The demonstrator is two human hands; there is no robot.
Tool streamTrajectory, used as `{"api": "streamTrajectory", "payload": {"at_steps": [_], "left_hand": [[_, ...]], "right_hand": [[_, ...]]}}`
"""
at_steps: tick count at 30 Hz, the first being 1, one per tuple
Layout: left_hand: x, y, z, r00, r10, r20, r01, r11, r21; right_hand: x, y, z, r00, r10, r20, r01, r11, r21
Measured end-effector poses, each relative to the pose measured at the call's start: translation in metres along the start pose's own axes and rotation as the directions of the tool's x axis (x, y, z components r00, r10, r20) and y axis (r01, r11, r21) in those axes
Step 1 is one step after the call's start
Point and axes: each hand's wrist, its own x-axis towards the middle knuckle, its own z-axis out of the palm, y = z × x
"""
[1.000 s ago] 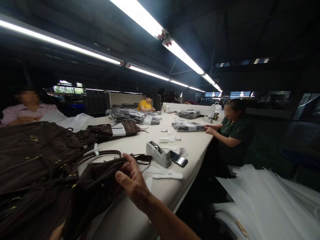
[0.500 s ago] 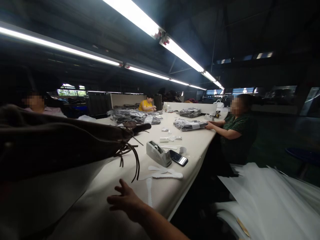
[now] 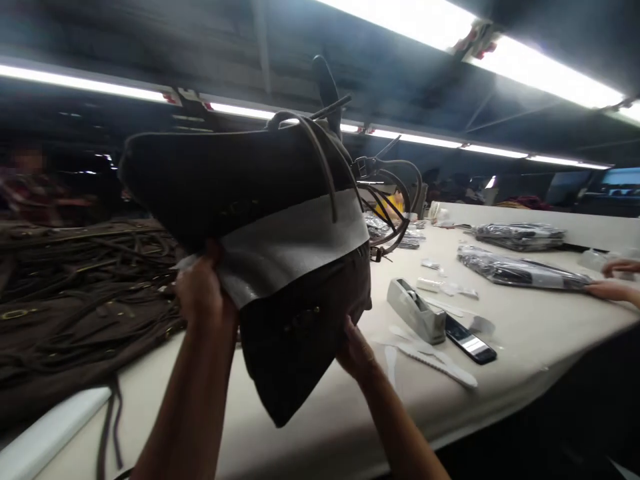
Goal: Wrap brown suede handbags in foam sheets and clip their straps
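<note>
A dark brown item point(image 3: 300, 333) with thin straps, buckles and a wide pale band point(image 3: 300, 240) round its middle is held up above the table. My left hand point(image 3: 200, 290) grips its left side near the band. At the lower right, my right hand point(image 3: 357, 350) has its fingers closed on the dark edge. Its straps point(image 3: 405, 193) stick out at the upper right. The fingertips of both hands are partly hidden by the item.
Dark strapped items point(image 3: 100, 300) are piled at left. On the pale table point(image 3: 540, 333) lie a tape dispenser point(image 3: 417, 312), a phone point(image 3: 470, 339), white strips point(image 3: 440, 363) and plastic-wrapped bundles point(image 3: 520, 235). Another person's hand point(image 3: 613, 290) touches the nearer bundle.
The view has turned left. The dark item has swung to the middle, its pale band now showing. My right hand, open before, has taken hold of it, and my left hand has come into view.
</note>
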Motion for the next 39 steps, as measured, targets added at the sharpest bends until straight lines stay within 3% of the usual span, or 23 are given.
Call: {"api": "streamTrajectory", "payload": {"at_steps": [3, 8, 10, 13, 16, 20, 22, 25, 27, 30, 33, 35, 39], "left_hand": [[-0.022, -0.005, -0.004, 0.974, -0.21, -0.085, 0.187, 0.957, -0.222], [-0.061, -0.048, -0.025, 0.959, -0.214, -0.184, 0.168, 0.957, -0.235], [-0.081, -0.076, -0.043, 0.936, -0.276, -0.218, 0.239, 0.954, -0.183], [-0.115, -0.115, -0.074, 0.828, -0.443, -0.343, 0.452, 0.89, -0.06], [-0.138, -0.131, -0.1, 0.769, -0.565, -0.299, 0.582, 0.812, -0.041], [-0.131, -0.121, -0.117, 0.636, -0.764, -0.104, 0.761, 0.644, -0.076], [-0.116, -0.112, -0.123, 0.594, -0.804, -0.031, 0.8, 0.595, -0.083], [-0.094, -0.107, -0.134, 0.649, -0.76, -0.013, 0.757, 0.648, -0.084], [-0.086, -0.106, -0.138, 0.687, -0.725, -0.04, 0.722, 0.688, -0.069], [-0.088, -0.104, -0.134, 0.705, -0.704, -0.089, 0.701, 0.71, -0.06], [-0.109, -0.096, -0.123, 0.71, -0.692, -0.13, 0.685, 0.722, -0.098], [-0.127, -0.09, -0.118, 0.7, -0.703, -0.127, 0.692, 0.711, -0.123], [-0.147, -0.086, -0.128, 0.644, -0.763, -0.051, 0.76, 0.646, -0.075]], "right_hand": [[0.004, -0.037, 0.008, 0.988, -0.096, -0.118, 0.087, 0.993, -0.082], [0.043, -0.08, -0.002, 0.948, -0.201, -0.247, 0.118, 0.943, -0.311], [0.062, -0.081, -0.016, 0.949, -0.162, -0.269, 0.019, 0.885, -0.465], [0.074, -0.066, -0.046, 0.946, 0.031, -0.323, -0.241, 0.733, -0.636], [0.061, -0.043, -0.077, 0.915, 0.122, -0.385, -0.372, 0.628, -0.684], [0.024, -0.035, -0.103, 0.891, 0.041, -0.451, -0.403, 0.53, -0.747], [0.003, -0.043, -0.104, 0.874, -0.088, -0.478, -0.394, 0.447, -0.803], [-0.035, -0.06, -0.089, 0.847, -0.309, -0.432, -0.388, 0.195, -0.901], [-0.06, -0.067, -0.072, 0.865, -0.275, -0.419, -0.417, 0.068, -0.906], [-0.086, -0.066, -0.048, 0.881, -0.126, -0.456, -0.457, 0.021, -0.889], [-0.093, -0.058, -0.04, 0.843, -0.24, -0.482, -0.51, -0.074, -0.857], [-0.091, -0.052, -0.044, 0.778, -0.361, -0.514, -0.567, -0.05, -0.822], [-0.092, -0.041, -0.062, 0.671, -0.415, -0.614, -0.579, 0.224, -0.784]]}}
